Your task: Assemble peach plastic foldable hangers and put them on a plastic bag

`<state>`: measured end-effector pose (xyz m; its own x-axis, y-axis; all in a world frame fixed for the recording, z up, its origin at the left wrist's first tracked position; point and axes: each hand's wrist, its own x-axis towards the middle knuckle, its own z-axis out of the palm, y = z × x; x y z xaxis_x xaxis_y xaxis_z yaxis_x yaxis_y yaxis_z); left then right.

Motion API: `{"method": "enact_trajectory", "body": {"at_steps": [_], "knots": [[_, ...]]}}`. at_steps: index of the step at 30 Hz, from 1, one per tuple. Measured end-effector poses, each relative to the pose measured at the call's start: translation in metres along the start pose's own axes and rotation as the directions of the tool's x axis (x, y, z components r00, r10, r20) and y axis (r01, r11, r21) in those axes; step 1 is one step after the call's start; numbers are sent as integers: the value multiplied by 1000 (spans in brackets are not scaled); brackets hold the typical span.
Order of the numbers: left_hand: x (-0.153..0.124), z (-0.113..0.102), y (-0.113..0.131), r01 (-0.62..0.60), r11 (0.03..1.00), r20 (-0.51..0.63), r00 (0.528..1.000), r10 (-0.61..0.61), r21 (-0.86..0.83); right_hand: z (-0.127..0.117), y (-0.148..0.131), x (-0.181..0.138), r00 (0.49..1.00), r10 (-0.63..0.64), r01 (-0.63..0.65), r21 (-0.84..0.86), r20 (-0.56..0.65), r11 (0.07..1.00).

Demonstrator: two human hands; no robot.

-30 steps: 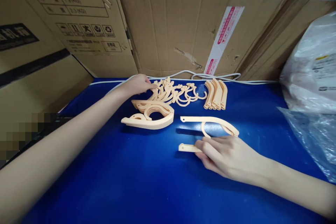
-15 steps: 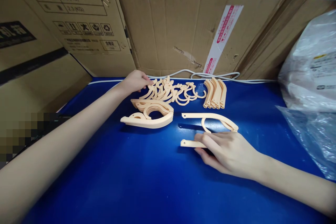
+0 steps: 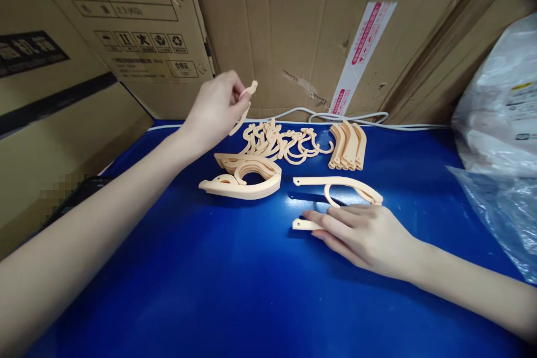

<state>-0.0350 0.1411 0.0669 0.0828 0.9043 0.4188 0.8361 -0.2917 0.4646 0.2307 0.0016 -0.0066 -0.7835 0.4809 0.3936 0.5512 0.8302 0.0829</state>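
My left hand [image 3: 220, 103] is raised above the back of the table, thumb and fingers pinched on a small beige curved hanger piece [image 3: 250, 88]. Below it lies a jumbled pile of curved beige pieces and hooks [image 3: 268, 140]. My right hand [image 3: 364, 235] rests low over the blue table, its fingers around a beige folding hanger [image 3: 335, 180]. Two hanger arms and part of a hook stick out from under that hand; the rest is hidden. Left of it sits a stack of folded beige hangers [image 3: 243, 189].
Several beige hanger arms [image 3: 347, 146] lie side by side at the back right. A white cable [image 3: 356, 117] runs along the cardboard wall [image 3: 272, 39]. Clear plastic wrapping [image 3: 499, 123] stands on the right, and a dark object [image 3: 79, 196] lies at left, partly behind my forearm.
My left hand has lifted from the pile with a curved hanger piece in its fingers. My right hand stays on the folding hanger. The whole view has shifted slightly.
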Motion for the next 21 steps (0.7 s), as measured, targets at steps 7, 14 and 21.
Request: {"method": "enact_trajectory", "body": {"at_steps": [7, 14, 21], "knots": [[-89, -29, 69, -471, 867, -3, 878, 478, 163, 0, 1, -1, 1000, -3, 1, 73, 18, 997], [-146, 3, 64, -577, 812, 229, 805, 548, 87, -3, -1, 0, 999, 9, -13, 118, 35, 993], [-157, 15, 47, -517, 854, 263, 818, 512, -57, -4, -2, -3, 998, 64, -65, 159, 10, 985]]}}
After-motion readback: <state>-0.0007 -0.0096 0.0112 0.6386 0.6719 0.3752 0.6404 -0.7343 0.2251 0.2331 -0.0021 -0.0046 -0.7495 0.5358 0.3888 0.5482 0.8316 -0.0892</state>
